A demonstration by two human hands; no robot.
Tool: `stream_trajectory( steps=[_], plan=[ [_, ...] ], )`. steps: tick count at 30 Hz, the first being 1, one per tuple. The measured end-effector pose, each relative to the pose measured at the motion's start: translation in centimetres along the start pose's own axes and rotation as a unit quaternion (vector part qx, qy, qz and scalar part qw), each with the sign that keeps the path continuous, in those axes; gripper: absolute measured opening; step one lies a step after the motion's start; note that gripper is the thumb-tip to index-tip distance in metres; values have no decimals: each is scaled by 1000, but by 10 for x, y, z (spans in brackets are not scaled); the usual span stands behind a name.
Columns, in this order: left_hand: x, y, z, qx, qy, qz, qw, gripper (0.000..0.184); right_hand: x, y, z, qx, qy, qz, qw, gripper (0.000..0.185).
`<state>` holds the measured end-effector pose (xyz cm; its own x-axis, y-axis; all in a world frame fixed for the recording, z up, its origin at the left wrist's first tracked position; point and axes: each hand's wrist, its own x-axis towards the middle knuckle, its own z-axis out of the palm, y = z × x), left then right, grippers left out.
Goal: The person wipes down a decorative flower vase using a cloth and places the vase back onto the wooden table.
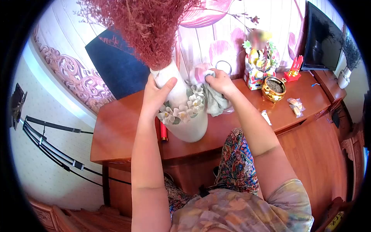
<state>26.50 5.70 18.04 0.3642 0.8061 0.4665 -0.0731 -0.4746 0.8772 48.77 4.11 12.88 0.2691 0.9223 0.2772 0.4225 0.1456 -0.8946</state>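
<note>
A white vase with raised pale flowers round its shoulder stands on the wooden cabinet, filled with dried reddish-pink flowers. My left hand is wrapped round the vase's neck, thumb across the front. To the right of the neck, my right hand is closed on a greyish cloth, which hangs down beside the vase's shoulder. Whether the cloth touches the vase I cannot tell. A red cylinder lies on the cabinet just left of the vase, partly hidden by my left forearm.
On the wooden cabinet, a golden pot, a colourful figurine, red candle-like sticks and wrapped snacks stand to the right. A black television is at far right. A dark panel leans behind the vase.
</note>
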Motion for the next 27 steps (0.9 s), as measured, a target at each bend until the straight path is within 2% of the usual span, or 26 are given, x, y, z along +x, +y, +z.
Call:
stream_trajectory(
  steps=[1,3,4,5,8,9,11,12,13,15,16,17,19,20,22,25,26,27],
  plan=[
    [1,0,0,2,3,3,1000,53,1,-1,1,0,1,-4,1000,35],
    [1,-2,-1,5,4,3,1000,53,-3,-5,11,38,62,-125,990,37],
    [2,-2,-1,9,2,-2,1000,53,-21,-35,8,-104,17,-71,992,39],
    [3,-1,-2,12,1,-2,1000,53,-16,-36,12,-101,19,-71,992,39],
    [1,-1,-2,-12,-17,-15,1000,54,10,-29,12,-203,-69,-92,972,42],
    [2,-3,-1,-12,-14,-12,1000,54,23,-24,9,-200,-63,-90,974,42],
    [5,-5,-1,-14,-15,-5,1000,54,48,-6,10,-41,-47,16,998,45],
    [5,-6,-2,10,-1,-4,1000,54,56,-2,10,47,-63,22,997,49],
    [3,-6,-2,35,15,-6,999,54,45,-17,7,47,-63,22,997,49],
    [1,-3,0,29,13,-1,999,55,24,-44,9,-240,-95,-30,966,53],
    [0,-2,0,24,9,-5,1000,55,30,-30,22,-253,-117,-11,960,58],
    [0,-1,0,18,5,-7,1000,55,33,-30,19,-251,-118,-9,961,58],
    [2,-7,-2,14,3,-6,1000,54,42,-33,9,-230,-179,1,957,57],
    [4,-9,-3,8,2,-4,1000,53,42,-32,7,-231,-179,-2,956,57],
    [3,-6,-2,13,6,-8,1000,53,40,-28,6,-173,-73,3,982,53],
    [3,-5,-1,15,11,-4,1000,53,21,-26,7,-136,-56,-3,989,50],
    [3,-6,1,14,12,6,1000,53,17,-3,21,-131,-3,-89,987,44],
    [0,-6,1,12,16,-3,1000,53,11,-2,20,-132,-11,-84,988,44]
  ],
)
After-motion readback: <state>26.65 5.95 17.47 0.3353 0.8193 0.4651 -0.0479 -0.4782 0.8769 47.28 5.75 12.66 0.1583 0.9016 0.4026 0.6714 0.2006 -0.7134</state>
